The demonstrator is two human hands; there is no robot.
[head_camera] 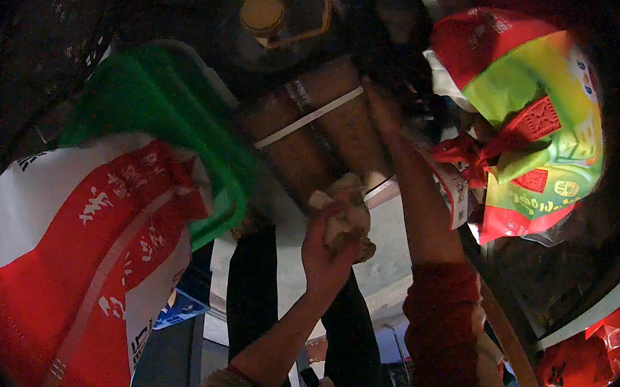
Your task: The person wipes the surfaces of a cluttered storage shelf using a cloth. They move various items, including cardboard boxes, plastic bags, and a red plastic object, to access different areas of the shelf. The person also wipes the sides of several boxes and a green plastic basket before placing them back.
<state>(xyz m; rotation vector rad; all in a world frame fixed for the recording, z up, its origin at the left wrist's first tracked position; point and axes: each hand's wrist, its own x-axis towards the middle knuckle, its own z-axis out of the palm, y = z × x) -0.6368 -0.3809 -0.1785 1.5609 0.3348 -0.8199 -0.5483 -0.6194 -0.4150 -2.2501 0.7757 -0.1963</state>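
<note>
A brown cardboard box point(345, 132) with a pale strap point(311, 117) across it lies tilted in front of me in dim light. My right hand point(384, 110) rests against the box's right side, its fingertips hard to make out in the shadow. In my left hand point(321, 257) is a crumpled, pale cloth point(350, 212) with brownish patches, held close to the box's near edge. Whether the cloth touches the box cannot be told.
To the left stand a green plastic container point(145, 94) and a large red-and-white sack point(106, 246) bearing writing. Beyond the box is a clear jug with an orange lid point(262, 13). A red, green and yellow bag point(573, 113) sits at right, above a red package point(581, 358).
</note>
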